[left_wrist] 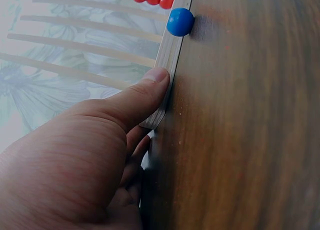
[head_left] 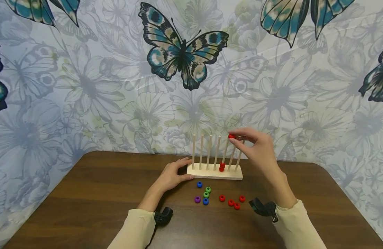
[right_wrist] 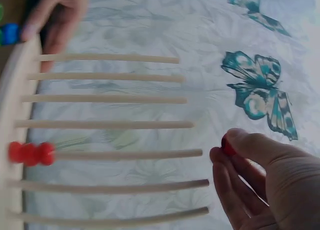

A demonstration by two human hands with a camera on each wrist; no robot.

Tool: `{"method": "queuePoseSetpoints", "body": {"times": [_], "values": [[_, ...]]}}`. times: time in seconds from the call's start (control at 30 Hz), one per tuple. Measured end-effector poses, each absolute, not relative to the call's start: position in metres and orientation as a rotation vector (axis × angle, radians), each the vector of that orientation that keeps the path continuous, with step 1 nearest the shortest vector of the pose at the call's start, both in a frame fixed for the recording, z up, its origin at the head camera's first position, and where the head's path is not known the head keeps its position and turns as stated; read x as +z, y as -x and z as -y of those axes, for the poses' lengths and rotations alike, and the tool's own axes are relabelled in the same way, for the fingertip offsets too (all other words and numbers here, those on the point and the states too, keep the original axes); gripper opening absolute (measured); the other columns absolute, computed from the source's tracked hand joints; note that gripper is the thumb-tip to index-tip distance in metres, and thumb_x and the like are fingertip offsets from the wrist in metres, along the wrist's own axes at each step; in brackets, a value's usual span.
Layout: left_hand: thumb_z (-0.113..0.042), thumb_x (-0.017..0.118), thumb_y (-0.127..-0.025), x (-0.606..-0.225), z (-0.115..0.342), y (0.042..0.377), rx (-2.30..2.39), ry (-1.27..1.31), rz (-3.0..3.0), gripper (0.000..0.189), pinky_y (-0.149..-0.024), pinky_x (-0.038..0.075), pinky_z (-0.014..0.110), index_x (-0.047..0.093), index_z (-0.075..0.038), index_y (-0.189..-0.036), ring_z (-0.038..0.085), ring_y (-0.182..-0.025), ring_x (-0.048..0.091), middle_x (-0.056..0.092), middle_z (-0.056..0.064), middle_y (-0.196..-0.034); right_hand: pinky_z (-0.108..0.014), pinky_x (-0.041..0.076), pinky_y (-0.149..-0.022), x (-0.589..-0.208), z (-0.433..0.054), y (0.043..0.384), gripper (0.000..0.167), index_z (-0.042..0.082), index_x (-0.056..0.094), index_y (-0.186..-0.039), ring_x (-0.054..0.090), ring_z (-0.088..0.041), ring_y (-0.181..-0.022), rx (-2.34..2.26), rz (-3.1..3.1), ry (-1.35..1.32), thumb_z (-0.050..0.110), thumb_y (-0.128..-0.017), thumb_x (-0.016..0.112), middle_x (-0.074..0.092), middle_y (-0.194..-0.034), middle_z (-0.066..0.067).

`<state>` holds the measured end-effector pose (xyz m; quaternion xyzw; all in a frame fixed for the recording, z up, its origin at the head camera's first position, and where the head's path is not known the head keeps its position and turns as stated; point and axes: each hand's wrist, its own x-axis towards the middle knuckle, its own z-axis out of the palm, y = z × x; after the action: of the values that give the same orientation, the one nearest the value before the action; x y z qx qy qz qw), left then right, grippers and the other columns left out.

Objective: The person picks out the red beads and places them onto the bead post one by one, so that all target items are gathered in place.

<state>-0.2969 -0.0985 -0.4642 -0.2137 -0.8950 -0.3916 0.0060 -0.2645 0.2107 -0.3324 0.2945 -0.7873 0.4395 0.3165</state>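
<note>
A pale wooden base [head_left: 214, 174] with a row of several upright pegs stands near the back of the table. My left hand [head_left: 170, 176] grips its left end, thumb on the front face and fingers round behind. Three red beads [right_wrist: 31, 154] sit stacked at the foot of the fifth peg from the left. Between thumb and fingertips, my right hand [head_left: 258, 147] pinches another red bead [right_wrist: 227, 146]. That bead is at the tip of the same peg; in the right wrist view a small gap shows between them. The other pegs carry no beads.
Loose beads lie on the brown table [head_left: 94, 200] before the base: blue [head_left: 199, 184], green [head_left: 208, 189] and purple [head_left: 197, 199] ones, with several red beads [head_left: 221, 198] to their right. A butterfly-patterned cloth [head_left: 185, 110] hangs behind the table's back edge.
</note>
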Motion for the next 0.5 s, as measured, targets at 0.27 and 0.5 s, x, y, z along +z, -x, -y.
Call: {"method": "queuePoseSetpoints", "body": {"times": [0.27, 0.5], "values": [[-0.031, 0.084, -0.092, -0.465, 0.097, 0.298, -1.244, 0.67, 2.806, 0.061, -0.124, 0.033, 0.061, 0.063, -0.016, -0.148, 0.037, -0.152, 0.043, 0.05, 0.012, -0.162, -0.014, 0.054, -0.079, -0.329, -0.209, 0.275, 0.021, 0.014, 0.084, -0.109, 0.077, -0.019, -0.089, 1.068, 2.126, -0.69, 0.007, -0.089, 0.086, 0.082, -0.101, -0.001], [-0.03, 0.084, -0.092, -0.463, 0.099, 0.298, -1.249, 0.676, 2.796, 0.062, -0.123, 0.036, 0.058, 0.063, -0.015, -0.148, 0.036, -0.152, 0.043, 0.051, 0.011, -0.161, -0.021, 0.054, -0.075, -0.331, -0.21, 0.278, 0.02, 0.016, 0.084, -0.109, 0.074, -0.012, -0.086, 1.052, 2.179, -0.701, 0.011, -0.09, 0.085, 0.082, -0.101, 0.002]]}}
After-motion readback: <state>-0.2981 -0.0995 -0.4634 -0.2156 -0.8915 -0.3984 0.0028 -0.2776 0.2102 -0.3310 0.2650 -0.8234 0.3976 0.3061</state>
